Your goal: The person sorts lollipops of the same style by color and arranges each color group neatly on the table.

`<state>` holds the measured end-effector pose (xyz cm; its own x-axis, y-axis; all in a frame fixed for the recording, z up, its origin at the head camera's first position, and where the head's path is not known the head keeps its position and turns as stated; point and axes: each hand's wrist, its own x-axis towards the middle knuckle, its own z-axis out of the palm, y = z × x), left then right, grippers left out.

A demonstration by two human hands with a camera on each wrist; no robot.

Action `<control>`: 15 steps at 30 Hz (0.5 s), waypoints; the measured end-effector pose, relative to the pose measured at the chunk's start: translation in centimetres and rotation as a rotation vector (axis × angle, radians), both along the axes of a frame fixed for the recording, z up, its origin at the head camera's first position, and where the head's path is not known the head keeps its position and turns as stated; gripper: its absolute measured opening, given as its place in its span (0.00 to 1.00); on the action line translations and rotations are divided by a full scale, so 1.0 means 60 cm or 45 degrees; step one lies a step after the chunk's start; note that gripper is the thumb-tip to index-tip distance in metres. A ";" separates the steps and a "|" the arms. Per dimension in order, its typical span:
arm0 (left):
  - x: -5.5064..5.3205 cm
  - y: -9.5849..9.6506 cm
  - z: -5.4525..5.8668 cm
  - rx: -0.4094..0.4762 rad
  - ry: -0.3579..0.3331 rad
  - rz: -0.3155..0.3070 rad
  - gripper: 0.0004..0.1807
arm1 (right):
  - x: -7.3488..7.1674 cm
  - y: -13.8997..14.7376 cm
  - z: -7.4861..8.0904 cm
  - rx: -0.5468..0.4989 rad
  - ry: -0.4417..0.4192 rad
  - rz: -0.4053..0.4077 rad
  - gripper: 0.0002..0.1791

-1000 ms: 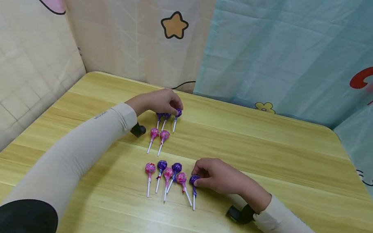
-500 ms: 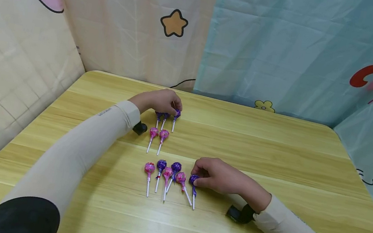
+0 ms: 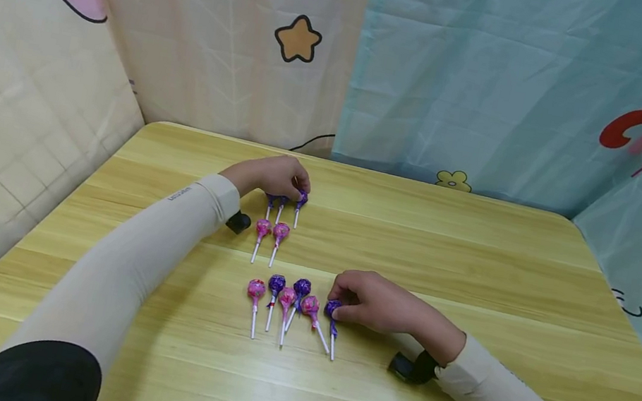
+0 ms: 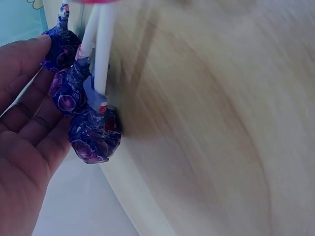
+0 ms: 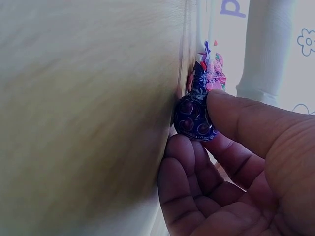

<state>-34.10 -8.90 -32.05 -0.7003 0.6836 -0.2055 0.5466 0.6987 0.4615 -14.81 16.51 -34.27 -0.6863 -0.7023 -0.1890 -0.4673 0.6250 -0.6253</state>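
At the far left of the table, my left hand (image 3: 275, 175) pinches the wrapped head of a purple lollipop (image 3: 303, 198) between thumb and fingers. Two more purple lollipops (image 4: 95, 136) lie beside it, their heads partly hidden by the hand in the head view. My right hand (image 3: 374, 302) pinches another purple lollipop (image 5: 193, 118) by its head, at the right end of the front row. Its white stick points toward me and seems to rest on the table. Two pink lollipops (image 3: 280, 232) lie just in front of the far purple ones.
Left of my right hand, the front row also has pink lollipops (image 3: 257, 289) and purple lollipops (image 3: 277, 284), some with sticks close together. They lie on a wooden table (image 3: 476, 271). Printed curtains (image 3: 478, 78) hang behind its far edge.
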 end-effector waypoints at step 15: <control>0.006 0.001 0.002 0.004 -0.032 0.019 0.13 | -0.001 0.004 0.003 -0.015 -0.008 0.020 0.02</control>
<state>-33.76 -8.85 -31.92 -0.7048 0.6741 -0.2209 0.5246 0.7049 0.4774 -14.88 16.75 -34.08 -0.6741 -0.7151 -0.1847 -0.4731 0.6101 -0.6355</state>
